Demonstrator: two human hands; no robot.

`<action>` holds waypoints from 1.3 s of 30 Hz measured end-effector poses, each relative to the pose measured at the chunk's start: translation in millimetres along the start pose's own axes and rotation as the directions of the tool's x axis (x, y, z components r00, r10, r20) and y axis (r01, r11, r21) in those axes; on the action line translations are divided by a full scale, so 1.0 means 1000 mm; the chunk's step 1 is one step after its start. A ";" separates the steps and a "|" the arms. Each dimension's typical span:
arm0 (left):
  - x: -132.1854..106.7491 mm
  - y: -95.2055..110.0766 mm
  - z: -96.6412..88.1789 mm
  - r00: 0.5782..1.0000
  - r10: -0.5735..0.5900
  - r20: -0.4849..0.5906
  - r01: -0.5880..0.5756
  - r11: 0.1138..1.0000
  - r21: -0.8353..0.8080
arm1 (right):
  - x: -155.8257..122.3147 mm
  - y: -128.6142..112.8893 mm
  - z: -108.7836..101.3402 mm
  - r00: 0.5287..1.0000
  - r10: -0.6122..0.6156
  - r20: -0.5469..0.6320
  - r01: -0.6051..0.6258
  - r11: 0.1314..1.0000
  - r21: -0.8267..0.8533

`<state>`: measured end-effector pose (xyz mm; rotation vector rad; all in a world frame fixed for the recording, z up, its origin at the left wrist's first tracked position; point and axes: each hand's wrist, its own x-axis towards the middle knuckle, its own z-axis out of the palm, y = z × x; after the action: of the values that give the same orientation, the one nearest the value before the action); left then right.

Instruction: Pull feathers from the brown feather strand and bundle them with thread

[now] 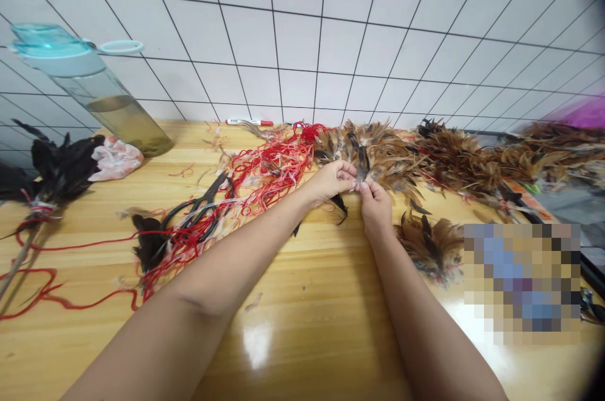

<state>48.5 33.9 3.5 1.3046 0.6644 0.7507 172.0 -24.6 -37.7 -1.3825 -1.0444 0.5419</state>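
Observation:
My left hand (332, 180) and my right hand (375, 201) meet at the middle of a wooden table (302, 300). Both pinch the near edge of a long strip of brown feathers (378, 152) that runs rightward along the table. The fingertips of both hands are pressed together on a few feathers at the same spot. A dark feather (339, 205) hangs below my left hand. A tangle of red string (269, 171) lies just left of my left hand.
Black scissors (201, 205) lie in the red string. A water bottle with a teal lid (94, 86) and black feathers (61, 164) stand at the far left. A small brown feather bunch (432, 246) lies right of my right wrist. A red-capped marker (249, 122) lies by the tiled wall.

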 end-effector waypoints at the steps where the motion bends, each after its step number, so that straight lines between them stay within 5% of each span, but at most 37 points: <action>1: 0.000 0.000 0.000 1.000 -0.013 0.006 0.013 1.000 0.006 | 0.000 0.000 0.000 1.000 0.003 -0.006 -0.003 1.000 0.000; 11: 0.001 0.006 0.004 0.997 -0.007 -0.076 -0.006 0.987 -0.160 | -0.001 -0.004 0.001 1.000 0.031 0.001 -0.031 1.000 -0.002; 25: -0.003 0.002 0.011 0.984 0.087 -0.158 -0.113 0.980 -0.166 | 0.000 0.004 0.001 1.000 -0.001 0.029 0.002 1.000 -0.015; 39: 0.000 -0.004 0.000 0.999 0.009 0.039 -0.004 0.991 -0.137 | 0.001 0.003 -0.002 0.994 -0.049 0.100 0.052 0.998 -0.025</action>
<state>49.5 33.4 -0.4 1.1930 0.5674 0.7608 174.8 -24.1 -40.1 -1.3606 -1.1685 0.5657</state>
